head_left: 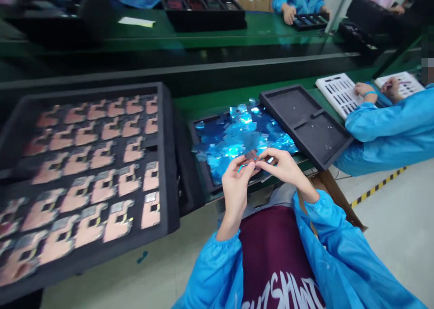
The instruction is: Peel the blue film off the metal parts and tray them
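Observation:
My left hand (pixel 235 189) and my right hand (pixel 281 166) meet in front of me, their fingertips pinching a small dark metallic part (pixel 251 155). A thin blue strip (pixel 242 167) shows just below it. Under my hands lies a black tray (pixel 203 160) heaped with shiny blue film pieces (pixel 240 135). To my left, a large black foam tray (pixel 166 155) holds several rows of copper-coloured flat parts (pixel 101 187) with grey tabs. To my right sits a dark foam tray (pixel 305 124) holding no parts.
A green-topped workbench (pixel 217 105) runs across the view, with black trays on a raised shelf (pixel 203 13). A co-worker's blue-sleeved arms (pixel 383 133) work on white slotted boards at right. Another person's hand (pixel 289 14) rests by a tray at the back. A cardboard box (pixel 335 191) stands at lower right.

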